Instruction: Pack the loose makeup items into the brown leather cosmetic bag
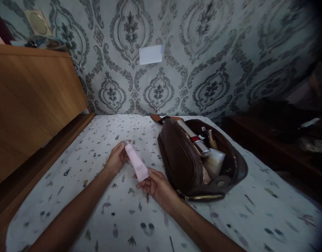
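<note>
A pink squeeze tube (136, 161) with a silvery cap is held between both hands, its cap end toward the upper left. My left hand (117, 156) grips it by the cap. The flat lower end sits between the thumb and fingers of my right hand (158, 186). To the right of the tube lies a dark brown toiletry bag (179, 159), unzipped. Inside it are a silver bottle with a red band (194, 139), a flat pale beige packet (214, 161) and small dark-and-tan items (211, 138) that I cannot name.
The bag and hands are over a white patterned cloth (105, 210). A wooden cabinet (32, 98) borders it on the left. Behind is a wallpapered wall with a white card (150, 54). Dark shelving with blurred objects (311, 143) stands at the right.
</note>
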